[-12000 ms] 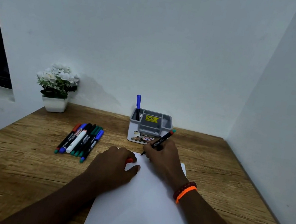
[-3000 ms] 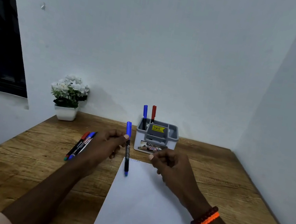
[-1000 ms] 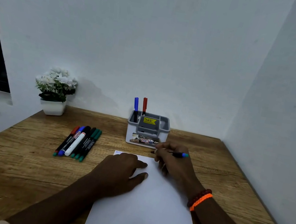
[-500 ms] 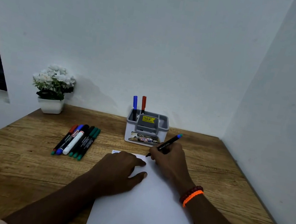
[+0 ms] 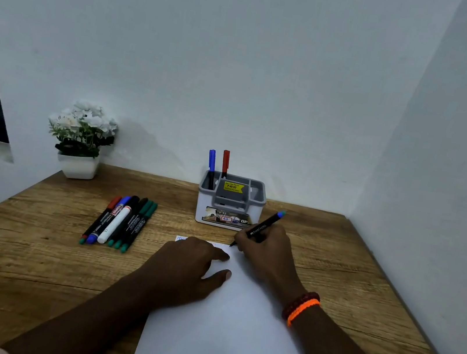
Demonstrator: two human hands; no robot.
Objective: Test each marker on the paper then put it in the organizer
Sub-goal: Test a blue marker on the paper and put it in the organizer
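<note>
At frame centre the right hand [image 5: 268, 251] pinches a black marker [image 5: 260, 229] with its tip on the paper's [image 5: 228, 338] top edge, the left hand [image 5: 190, 265] presses flat beside it, fingers spread, the organizer [image 5: 230, 207] just above, six markers [image 5: 121, 221] at left.

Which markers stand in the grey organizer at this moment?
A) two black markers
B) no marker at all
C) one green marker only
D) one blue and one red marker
D: a blue-capped marker and a red-capped marker stand upright side by side in the rear left compartment of the organizer, while the right hand grips another marker with its tip on the paper.
</note>
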